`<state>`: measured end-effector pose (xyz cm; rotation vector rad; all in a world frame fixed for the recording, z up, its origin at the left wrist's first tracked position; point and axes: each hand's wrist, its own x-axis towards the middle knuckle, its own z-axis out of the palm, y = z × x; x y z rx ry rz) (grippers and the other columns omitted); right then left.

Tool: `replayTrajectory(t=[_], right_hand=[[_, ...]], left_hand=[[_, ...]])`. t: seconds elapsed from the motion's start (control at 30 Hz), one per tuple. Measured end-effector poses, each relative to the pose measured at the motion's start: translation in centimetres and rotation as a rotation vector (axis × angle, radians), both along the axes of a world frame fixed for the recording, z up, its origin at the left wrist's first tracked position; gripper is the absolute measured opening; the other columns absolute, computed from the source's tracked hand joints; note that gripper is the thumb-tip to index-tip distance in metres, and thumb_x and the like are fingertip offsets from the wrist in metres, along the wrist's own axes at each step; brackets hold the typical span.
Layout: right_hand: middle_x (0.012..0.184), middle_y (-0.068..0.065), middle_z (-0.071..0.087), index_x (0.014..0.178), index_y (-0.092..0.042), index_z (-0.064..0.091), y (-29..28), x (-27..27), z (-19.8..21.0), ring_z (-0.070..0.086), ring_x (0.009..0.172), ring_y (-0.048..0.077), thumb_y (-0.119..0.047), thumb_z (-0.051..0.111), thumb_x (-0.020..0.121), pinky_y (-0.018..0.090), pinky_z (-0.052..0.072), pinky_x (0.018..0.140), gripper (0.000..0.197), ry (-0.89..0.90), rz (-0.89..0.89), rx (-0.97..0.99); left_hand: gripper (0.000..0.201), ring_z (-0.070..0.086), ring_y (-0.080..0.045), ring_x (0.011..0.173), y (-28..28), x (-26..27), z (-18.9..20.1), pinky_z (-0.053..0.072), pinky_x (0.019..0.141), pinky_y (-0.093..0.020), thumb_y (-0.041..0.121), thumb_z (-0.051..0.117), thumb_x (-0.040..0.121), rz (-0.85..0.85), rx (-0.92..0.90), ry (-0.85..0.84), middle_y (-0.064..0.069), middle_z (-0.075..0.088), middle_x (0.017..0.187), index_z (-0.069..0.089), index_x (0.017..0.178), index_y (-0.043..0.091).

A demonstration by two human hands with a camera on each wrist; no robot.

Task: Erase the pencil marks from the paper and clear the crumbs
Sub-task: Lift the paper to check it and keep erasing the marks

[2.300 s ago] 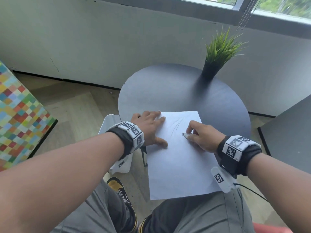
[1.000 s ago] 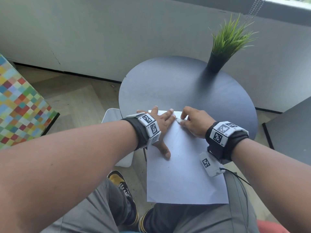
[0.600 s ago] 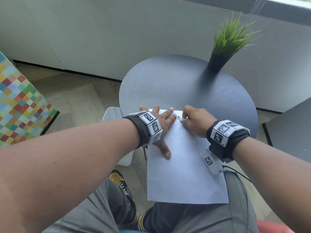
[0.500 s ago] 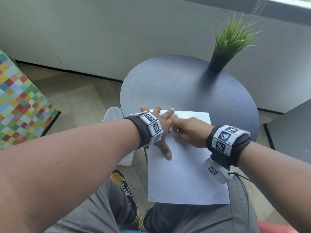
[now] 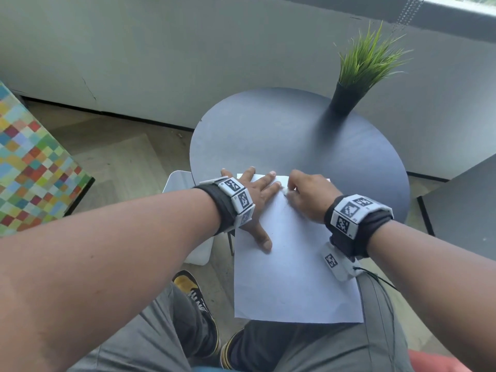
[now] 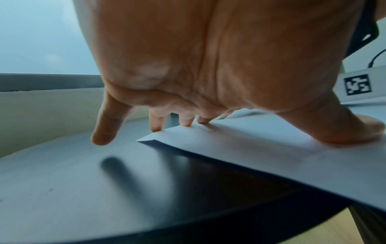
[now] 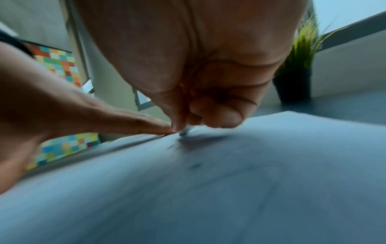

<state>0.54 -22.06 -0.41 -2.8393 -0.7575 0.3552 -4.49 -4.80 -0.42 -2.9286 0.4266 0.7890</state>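
A white sheet of paper (image 5: 292, 277) lies on the near edge of the round dark table (image 5: 281, 140) and overhangs my lap. My left hand (image 5: 257, 194) lies flat with spread fingers on the sheet's upper left part, pressing it down (image 6: 271, 148). My right hand (image 5: 306, 197) is curled and pinches a small white eraser (image 5: 285, 191), its tip on the paper right beside the left fingertips. In the right wrist view the eraser (image 7: 185, 131) touches the sheet (image 7: 208, 189) near faint pencil marks (image 7: 195, 165). Crumbs are too small to make out.
A black pot with green grass-like plant (image 5: 357, 76) stands at the table's far right. A white stool (image 5: 185, 218) sits left under the table, a colourful checked surface (image 5: 29, 167) at far left, a dark tabletop (image 5: 467, 205) at right.
My right hand with the eraser has moved from mid-sheet up to the top of the sheet and rubs back and forth beside the left fingertips. The left hand keeps pressing the paper.
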Motion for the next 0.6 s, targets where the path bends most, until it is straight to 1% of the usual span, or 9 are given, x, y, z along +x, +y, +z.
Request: replayTrajectory(t=[0.1,0.17,0.23,0.27,0.37,0.43,0.53,0.57,0.6], right_hand=[[0.090,-0.001,0.062,0.100,-0.019,0.056,0.8,-2.0,-0.1,0.060,0.090,0.027,-0.035,0.053,0.094,0.030,0.042,0.073,0.018,0.131,0.250,-0.002],[0.094,-0.003,0.062,0.102,-0.020,0.059,0.7,-1.1,0.3,0.060,0.093,0.025,-0.036,0.055,0.093,0.028,0.040,0.074,0.019,0.142,0.162,0.004],[0.103,0.004,0.065,0.104,-0.019,0.057,0.5,0.3,0.4,0.059,0.099,0.027,-0.035,0.054,0.093,0.028,0.038,0.074,0.020,0.065,-0.043,-0.007],[0.106,0.008,0.065,0.104,-0.018,0.055,0.4,0.3,0.2,0.058,0.100,0.029,-0.035,0.053,0.094,0.029,0.037,0.074,0.020,0.036,-0.082,-0.018],[0.104,0.009,0.065,0.106,-0.018,0.052,1.3,-1.6,-0.1,0.059,0.096,0.031,-0.033,0.049,0.094,0.032,0.042,0.075,0.019,0.073,0.136,-0.024],[0.094,0.001,0.064,0.104,-0.021,0.054,1.1,-2.5,0.1,0.058,0.086,0.024,-0.037,0.052,0.094,0.031,0.042,0.073,0.018,0.172,0.253,-0.021],[0.094,0.001,0.064,0.099,-0.022,0.055,-0.3,-0.6,0.3,0.058,0.090,0.025,-0.039,0.054,0.093,0.032,0.044,0.075,0.018,0.101,0.053,0.025],[0.094,0.004,0.064,0.097,-0.021,0.053,-0.7,-0.5,0.1,0.058,0.089,0.027,-0.040,0.052,0.094,0.033,0.046,0.075,0.019,0.061,0.016,0.039],[0.093,0.006,0.065,0.097,-0.021,0.051,-0.7,-0.9,0.2,0.058,0.088,0.029,-0.040,0.050,0.095,0.034,0.047,0.075,0.019,0.037,0.060,0.036]], left_hand=[[0.146,-0.011,-0.034,0.150,0.0,-0.1,0.3,0.018,0.104,-0.078,0.093,0.063,0.047,0.010,-0.009,0.020,0.011,-0.019,0.163,-0.012,0.156,0.031],[0.145,-0.011,-0.034,0.150,0.0,-0.1,0.3,0.017,0.105,-0.078,0.093,0.063,0.048,0.007,-0.017,0.021,0.011,-0.019,0.163,-0.012,0.156,0.031],[0.145,-0.010,-0.034,0.150,0.1,-0.1,0.2,0.016,0.105,-0.077,0.093,0.062,0.048,0.006,-0.019,0.010,0.011,-0.018,0.163,-0.011,0.156,0.031],[0.145,-0.009,-0.034,0.150,0.1,-0.1,0.2,0.015,0.105,-0.077,0.094,0.061,0.048,0.006,-0.014,0.009,0.011,-0.018,0.163,-0.012,0.156,0.031],[0.145,-0.011,-0.034,0.150,0.0,-0.2,0.3,0.012,0.106,-0.078,0.093,0.062,0.048,0.008,-0.006,0.018,0.011,-0.019,0.163,-0.012,0.156,0.030],[0.146,-0.011,-0.035,0.150,-0.1,-0.1,0.4,0.012,0.105,-0.078,0.093,0.063,0.048,0.009,-0.010,0.022,0.010,-0.019,0.163,-0.013,0.156,0.031],[0.143,-0.011,-0.035,0.150,-0.1,0.0,0.2,0.013,0.105,-0.078,0.093,0.061,0.048,-0.003,-0.005,0.017,0.010,-0.020,0.163,-0.014,0.155,0.036],[0.142,-0.011,-0.035,0.150,0.0,0.0,0.1,0.013,0.105,-0.078,0.094,0.061,0.048,-0.003,-0.005,0.019,0.010,-0.020,0.163,-0.014,0.154,0.037],[0.142,-0.011,-0.035,0.150,0.1,0.0,0.1,0.012,0.105,-0.079,0.094,0.061,0.047,-0.003,-0.005,0.022,0.011,-0.020,0.163,-0.014,0.154,0.038]])
